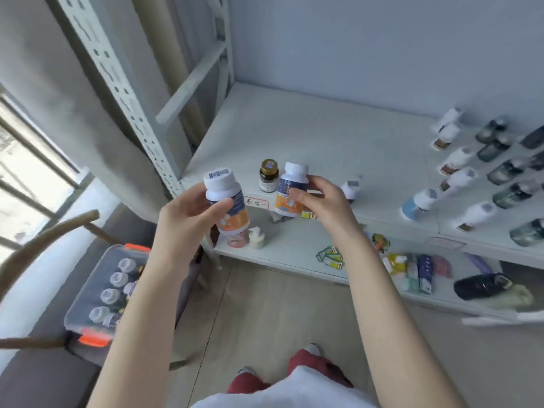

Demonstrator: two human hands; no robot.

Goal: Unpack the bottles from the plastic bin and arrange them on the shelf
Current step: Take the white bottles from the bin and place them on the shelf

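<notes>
Here, two matching pill bottles with white caps and blue-and-orange labels are being carried at once, one per hand, probably to save trips from the bin. The left bottle (228, 201) is standing nearly upright in the left hand (188, 216), whose fingers are curling round its far side while the thumb is pressing across the label. The right bottle (290, 191) is leaning slightly in the right hand (323, 201). Here the fingers (318, 182) are wrapping round its shoulder and the thumb is bracing the front. Its base is hanging over the front edge of the shelf (309, 134), and whether it is touching I cannot tell. That low, forward hold suggests it is being lined up for setting down.

Just beyond the right fingers an amber jar (268, 175) with a gold lid is standing on the shelf. Further to the right of them, rows of shelved bottles (459, 172) are standing in lines, so the new pair likely belongs near the jar. Down and to the left of the left fingers, the plastic bin (88, 319) is sitting with several white-capped bottles inside, so more unpacking is waiting.
</notes>
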